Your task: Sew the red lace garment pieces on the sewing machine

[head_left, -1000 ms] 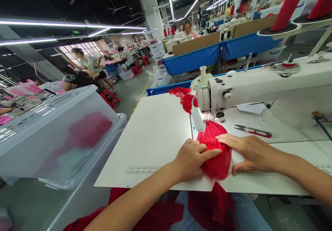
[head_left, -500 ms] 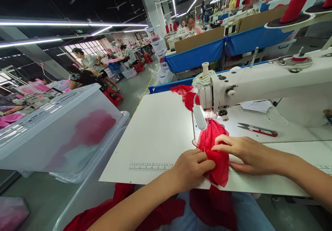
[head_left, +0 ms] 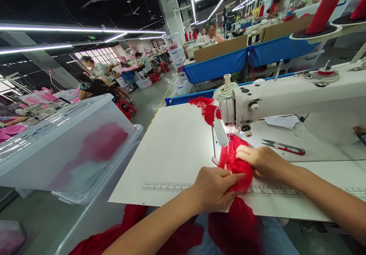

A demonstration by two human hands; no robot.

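Note:
Sheer red fabric (head_left: 240, 171) lies bunched on the white table, its far end under the needle area of a white sewing machine (head_left: 274, 91). My left hand (head_left: 215, 188) pinches the near part of this cloth by the table's front edge. Further up on the right side, my right hand (head_left: 259, 161) grips a fold of it, fingers closed together. Below the edge, more red cloth (head_left: 234, 224) hangs over my lap. Another red piece (head_left: 204, 106) rests behind the machine head. Thread snips (head_left: 286, 148) with a red handle lie right of my right hand.
A ruler scale (head_left: 168, 186) is printed along the table's front. To the left stands a translucent plastic bin (head_left: 71, 148) with red cloth inside. Red thread cones (head_left: 326, 8) stand at the upper right. Several co-workers sit or stand at machines further back.
My right hand has closed from spread fingers onto the cloth and shifted slightly up. The red fabric is more bunched, and its near end has drawn away from the table edge.

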